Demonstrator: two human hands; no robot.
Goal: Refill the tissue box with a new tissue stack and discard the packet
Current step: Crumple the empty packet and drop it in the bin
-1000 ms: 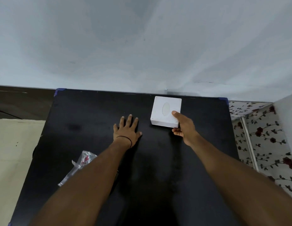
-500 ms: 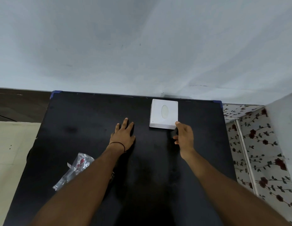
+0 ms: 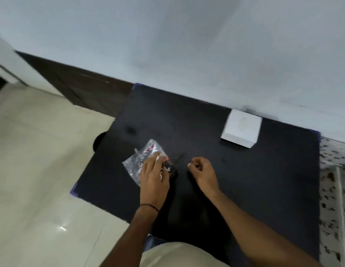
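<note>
The white tissue box point(image 3: 242, 128), with an oval slot on top, stands at the back right of the black table point(image 3: 264, 180), close to the wall. A crumpled clear plastic packet point(image 3: 138, 160) with red print lies near the table's left edge. My left hand point(image 3: 154, 178) lies over the packet, fingers across it and thumb against its right side, gripping it. My right hand point(image 3: 203, 172) hovers just right of it over the table, fingers loosely curled with nothing in them. The frame is motion-blurred.
Pale glossy floor tiles point(image 3: 42, 170) spread to the left of the table. A dark round object point(image 3: 98, 140) pokes out under the table's left edge. A floral-patterned cloth point(image 3: 333, 170) borders the right side. A grey wall rises behind.
My view has swung left. My right hand has let go of the tissue box and drawn back. My left hand has moved from the table's middle onto the packet.
</note>
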